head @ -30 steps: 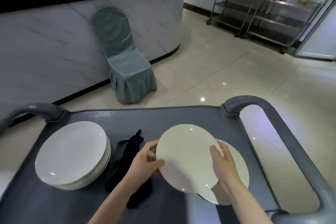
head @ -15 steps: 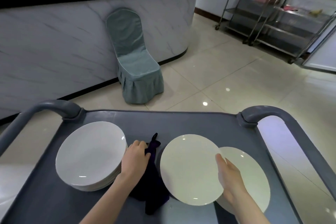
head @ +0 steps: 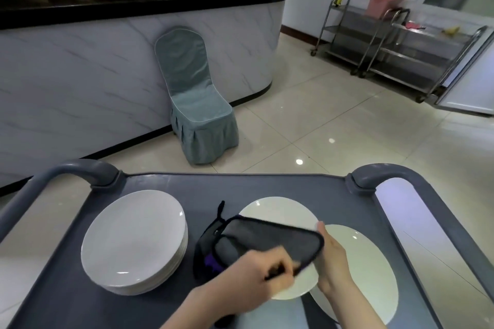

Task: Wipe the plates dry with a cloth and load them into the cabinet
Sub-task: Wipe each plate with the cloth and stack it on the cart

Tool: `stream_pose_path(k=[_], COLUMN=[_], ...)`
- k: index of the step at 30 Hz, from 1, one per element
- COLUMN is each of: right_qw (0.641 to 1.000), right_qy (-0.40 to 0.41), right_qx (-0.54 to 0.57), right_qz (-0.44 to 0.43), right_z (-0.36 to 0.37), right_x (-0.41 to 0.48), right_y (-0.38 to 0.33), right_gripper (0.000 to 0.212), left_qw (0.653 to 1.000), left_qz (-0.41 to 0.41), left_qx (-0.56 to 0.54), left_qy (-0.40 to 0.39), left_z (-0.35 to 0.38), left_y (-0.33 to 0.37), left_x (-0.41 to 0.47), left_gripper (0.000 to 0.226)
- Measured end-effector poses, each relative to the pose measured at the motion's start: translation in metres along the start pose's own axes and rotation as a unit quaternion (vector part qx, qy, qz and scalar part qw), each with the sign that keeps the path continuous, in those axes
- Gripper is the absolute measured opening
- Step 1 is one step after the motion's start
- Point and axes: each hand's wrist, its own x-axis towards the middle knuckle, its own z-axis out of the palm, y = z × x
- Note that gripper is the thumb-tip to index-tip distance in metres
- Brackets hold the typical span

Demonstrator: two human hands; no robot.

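Centrally, a white plate (head: pixel 278 215) is being held tilted above the grey cart tray (head: pixel 328 189) — the right hand (head: pixel 331 256) is gripping its right rim, fingers curled behind the edge. The left hand (head: pixel 256 278) is clenching a dark cloth (head: pixel 267 242) with purple trim and is laying it across the face of that plate; the fist is closed on the cloth's lower edge. Part of the cloth is trailing off to the left onto the tray, its narrow loop standing up just beside the plate.

Under and to the right of the held plate, a second white plate (head: pixel 366 270) is lying flat on the tray. At the tray's left side a stack of white plates (head: pixel 133 238) is sitting, apart from the cloth.

Beyond the cart — a covered teal chair (head: pixel 197 104) is standing against a marble-fronted counter (head: pixel 80 83). Steel trolleys (head: pixel 401 45) are standing far right on the tiled floor (head: pixel 334 120).
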Motion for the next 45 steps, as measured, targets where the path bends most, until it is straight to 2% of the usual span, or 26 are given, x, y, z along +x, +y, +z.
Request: stream_pose_path(k=[1, 2, 4, 6, 8, 11, 13, 17, 20, 24, 27, 29, 31, 33, 35, 42, 45], right_qw=[1.000, 1.000, 1.000, 0.999, 0.998, 0.998, 0.999, 0.999, 0.999, 0.996, 0.993, 0.993, 0.994, 0.994, 0.993, 0.991, 0.989], right_qy=[-0.001, -0.001, 0.005, 0.015, 0.024, 0.015, 0.004, -0.010, -0.006, 0.028, 0.029, 0.036, 0.036, 0.024, 0.006, 0.012, 0.026], right_qx=[0.008, 0.011, 0.024, 0.041, 0.052, 0.053, 0.044, 0.041, 0.038, 0.050, 0.081, 0.078, 0.077, 0.089, 0.100, 0.092, 0.097], right_qz=[-0.004, -0.006, -0.001, 0.015, 0.028, 0.036, 0.019, -0.025, -0.038, -0.073, -0.079, -0.076, -0.071, -0.060, -0.056, -0.096, -0.107], right_z=[-0.001, -0.002, -0.005, -0.007, -0.007, -0.002, 0.004, 0.012, 0.009, -0.004, -0.010, -0.006, 0.004, 0.012, 0.018, 0.006, 0.003], right_x=[0.001, 0.001, 0.000, 0.000, -0.001, -0.006, -0.010, -0.021, -0.025, -0.021, -0.020, -0.025, -0.032, -0.039, -0.042, -0.029, -0.026], right_y=[-0.002, -0.003, -0.003, 0.001, 0.004, 0.005, 0.006, 0.009, -0.001, -0.030, -0.037, -0.033, -0.022, -0.011, -0.007, -0.042, -0.047], right_gripper=[0.041, 0.038, 0.036, 0.036, 0.037, 0.040, 0.041, 0.041, 0.044, 0.036, 0.032, 0.035, 0.038, 0.038, 0.036, 0.032, 0.031], left_qw=[1.000, 0.999, 0.974, 0.909, 0.894, 0.858, 0.840, 0.875, 0.862, 0.867, 0.864, 0.865, 0.860, 0.848, 0.855, 0.867, 0.865], left_qz=[-0.008, -0.001, 0.061, 0.115, 0.117, 0.156, 0.149, 0.090, 0.039, -0.012, 0.023, 0.079, 0.094, 0.076, 0.053, -0.013, 0.010], left_qx=[0.020, 0.047, 0.170, 0.305, 0.366, 0.484, 0.521, 0.475, 0.498, 0.485, 0.487, 0.483, 0.492, 0.517, 0.511, 0.478, 0.481], left_qy=[-0.020, -0.001, 0.139, 0.262, 0.230, 0.077, 0.023, 0.027, 0.081, 0.113, 0.124, 0.111, 0.093, 0.092, 0.075, 0.141, 0.140], left_z=[0.003, 0.004, 0.000, -0.004, -0.002, 0.012, 0.020, -0.006, -0.031, -0.022, 0.007, 0.027, 0.035, 0.024, 0.007, -0.016, 0.003], left_y=[-0.005, -0.010, -0.023, -0.033, -0.036, -0.036, -0.037, -0.035, -0.030, -0.025, -0.015, -0.009, -0.004, -0.002, 0.000, -0.007, -0.007], left_x=[-0.003, -0.004, -0.004, -0.005, -0.005, -0.002, 0.009, 0.038, 0.045, 0.028, 0.006, 0.003, 0.011, 0.027, 0.038, 0.027, 0.006], left_gripper=[0.008, 0.014, 0.018, 0.027, 0.042, 0.054, 0.059, 0.064, 0.062, 0.067, 0.064, 0.059, 0.059, 0.062, 0.064, 0.068, 0.067])
